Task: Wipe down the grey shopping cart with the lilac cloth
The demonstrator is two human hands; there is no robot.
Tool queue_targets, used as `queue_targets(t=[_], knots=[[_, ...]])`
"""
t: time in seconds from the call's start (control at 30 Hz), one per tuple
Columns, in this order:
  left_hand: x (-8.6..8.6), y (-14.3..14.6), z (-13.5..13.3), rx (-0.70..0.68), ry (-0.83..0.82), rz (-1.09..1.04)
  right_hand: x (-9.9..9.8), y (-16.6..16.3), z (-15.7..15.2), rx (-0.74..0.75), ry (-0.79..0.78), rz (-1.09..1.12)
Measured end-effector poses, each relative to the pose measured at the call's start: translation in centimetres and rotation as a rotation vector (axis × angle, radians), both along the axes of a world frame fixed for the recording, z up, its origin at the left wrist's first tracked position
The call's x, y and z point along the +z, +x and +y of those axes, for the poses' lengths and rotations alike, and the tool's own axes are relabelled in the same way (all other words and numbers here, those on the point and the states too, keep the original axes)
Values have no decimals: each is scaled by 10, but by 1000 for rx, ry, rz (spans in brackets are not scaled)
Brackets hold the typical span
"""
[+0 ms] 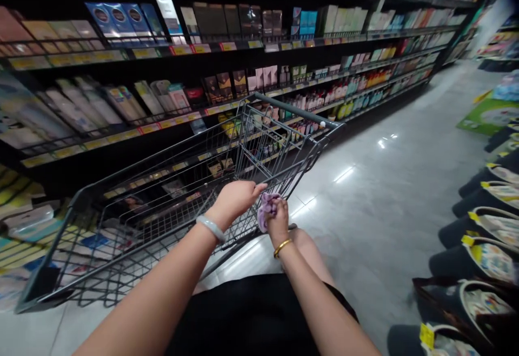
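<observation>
A dark grey wire shopping cart (pixel 121 226) stands in front of me, tilted in the view, its basket bare. My left hand (pixel 235 198), with a pale jade bangle on the wrist, rests curled over the cart's near rim. Just right of it, my right hand (pixel 278 221), wearing a gold bangle, is closed around a crumpled purple cloth (pixel 267 207) pressed against the cart's frame.
Long black shelves (pixel 227 47) packed with boxed goods and yellow price tags run along the left. A glossy grey tiled aisle floor (pixel 377 193) stretches ahead. Tote bags with yellow tags (pixel 486 258) line the right side.
</observation>
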State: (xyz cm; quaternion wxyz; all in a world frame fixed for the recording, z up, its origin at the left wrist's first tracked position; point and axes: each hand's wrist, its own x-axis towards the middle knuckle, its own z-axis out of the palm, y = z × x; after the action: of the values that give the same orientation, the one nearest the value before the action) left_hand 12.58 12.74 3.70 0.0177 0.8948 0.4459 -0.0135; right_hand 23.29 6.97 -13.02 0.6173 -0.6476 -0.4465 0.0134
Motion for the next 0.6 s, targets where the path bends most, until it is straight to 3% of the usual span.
queue_targets(t=[0.17,0.23,0.3,0.47,0.53,0.6], knots=[[-1,4,1,27,70,30,51,22,17,-76,14,68],[-1,7,1,51,108,47,57,21,23,-76,-32,83],[-2,10,1,80,134,56,46,8,23,-27,-96,120],[-2,11,0,91,153,54,-5,-37,8,109,-197,194],[-3,11,-1,90,158,49,-4,-40,5,97,-193,214],[-4,11,-2,93,165,42,10,-36,7,84,-153,224]])
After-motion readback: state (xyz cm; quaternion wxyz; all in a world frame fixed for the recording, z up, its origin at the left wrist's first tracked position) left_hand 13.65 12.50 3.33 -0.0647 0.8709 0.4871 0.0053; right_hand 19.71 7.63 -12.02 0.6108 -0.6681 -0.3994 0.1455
